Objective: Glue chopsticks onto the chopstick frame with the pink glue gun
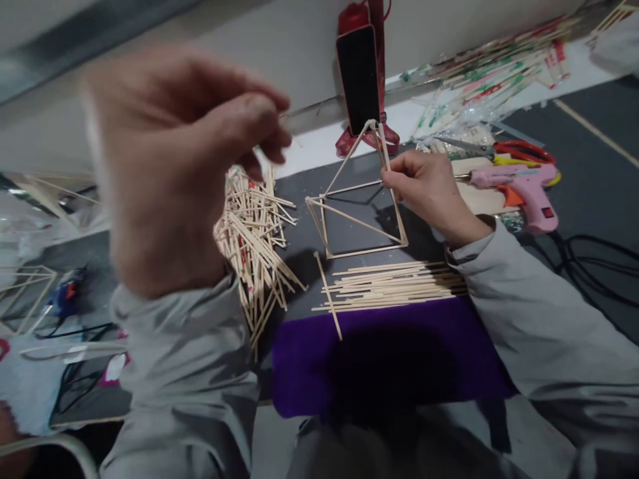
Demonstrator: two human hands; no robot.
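1. Plainly, with clock hours read across the view, the left hand [184, 159] is raised at ten o'clock, blurred, its fingers bent and pointing towards three.
2. Its thumb and fingertips are drawn narrowly together; I cannot tell whether anything sits between them.
3. Lower down, between two and three o'clock, the right hand [424, 193] reaches inward, fingers towards nine, thumb and fingers pinching one upright stick of the stick frame [362, 223].
4. That frame stands on the dark table [594, 133], at the right hand's nine o'clock and the left hand's three, well apart from the left.
5. Around the frame: a messy stick pile [259, 233] at nine, a row of loose sticks [389, 287] at six, a phone [358, 80] at twelve.
6. Towards the right hand's three o'clock lies a pink glue gun [514, 179].
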